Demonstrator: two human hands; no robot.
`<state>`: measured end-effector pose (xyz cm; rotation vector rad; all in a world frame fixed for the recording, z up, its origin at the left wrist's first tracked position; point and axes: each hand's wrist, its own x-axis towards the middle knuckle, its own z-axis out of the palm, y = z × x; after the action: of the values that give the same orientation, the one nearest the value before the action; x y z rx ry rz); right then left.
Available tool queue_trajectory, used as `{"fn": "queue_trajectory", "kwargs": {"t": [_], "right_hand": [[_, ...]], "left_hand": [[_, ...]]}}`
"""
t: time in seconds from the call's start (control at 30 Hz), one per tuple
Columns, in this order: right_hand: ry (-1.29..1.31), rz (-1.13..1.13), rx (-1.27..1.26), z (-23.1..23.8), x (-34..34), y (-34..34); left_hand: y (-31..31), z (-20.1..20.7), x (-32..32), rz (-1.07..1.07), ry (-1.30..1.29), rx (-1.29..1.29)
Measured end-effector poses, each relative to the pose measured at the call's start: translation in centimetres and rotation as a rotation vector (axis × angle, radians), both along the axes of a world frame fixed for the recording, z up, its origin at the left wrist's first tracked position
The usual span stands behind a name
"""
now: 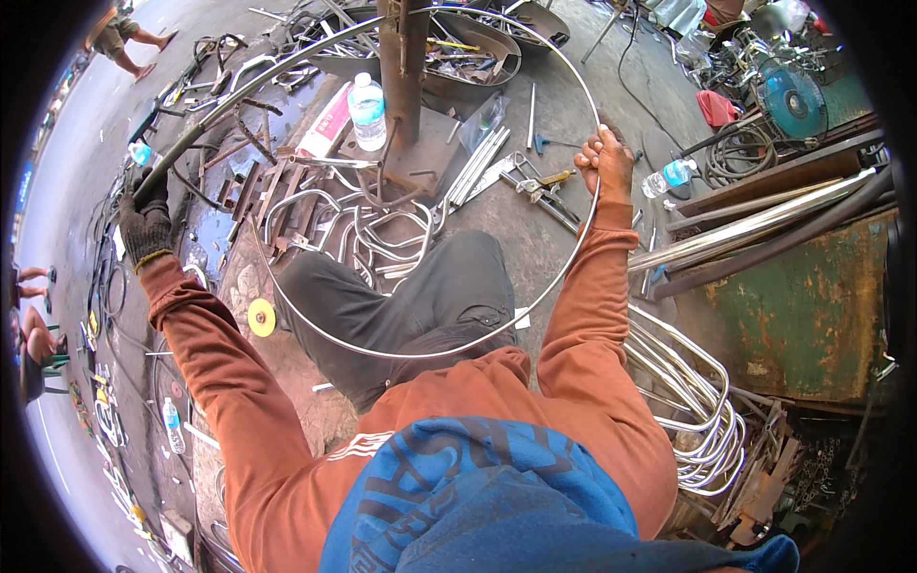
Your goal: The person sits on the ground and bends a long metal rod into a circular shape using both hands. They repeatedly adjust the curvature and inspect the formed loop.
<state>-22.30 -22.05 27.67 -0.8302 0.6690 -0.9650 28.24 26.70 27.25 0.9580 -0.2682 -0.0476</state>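
Observation:
My left hand (148, 220), in a dark knitted glove, is closed around the lower end of a long dark pipe (244, 94). That pipe slants up toward an upright brown steel post (399, 81). My right hand (607, 164) is bare and closed on a thin shiny metal rod (541, 298) bent into a wide, nearly full loop. The loop arcs from beside the post, through my right fist, and across above my lap. Its free end reaches left of my knees. Where the rod and pipe meet near the post is unclear.
Bent metal tubes (394, 234) lie before my knees, and more (702, 411) at my right. A water bottle (367, 113) stands by the post; another (671, 178) lies at right. Straight tubes (755, 227) rest near a fan (793, 103). People's legs (124, 48) show far left.

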Motion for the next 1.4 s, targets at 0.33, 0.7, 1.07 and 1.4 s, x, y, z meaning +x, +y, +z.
{"fn": "queue_trajectory", "kwargs": {"t": [0.33, 0.7, 1.07, 1.4], "right_hand": [[-0.015, 0.017, 0.033, -0.5, 0.2, -0.4], [-0.094, 0.062, 0.029, -1.4, 0.5, -0.5], [-0.074, 0.002, 0.019, -0.8, 0.2, 0.0], [-0.118, -0.086, 0.047, -1.5, -0.2, 2.0]], "left_hand": [[-0.3, 2.2, -5.7, 0.083, 0.147, -0.114], [-1.2, 1.9, -17.3, -0.007, -0.018, -0.425], [0.7, 2.2, -7.5, 0.068, 0.037, -0.183], [0.7, 1.2, -5.0, 0.076, 0.035, -0.123]]}}
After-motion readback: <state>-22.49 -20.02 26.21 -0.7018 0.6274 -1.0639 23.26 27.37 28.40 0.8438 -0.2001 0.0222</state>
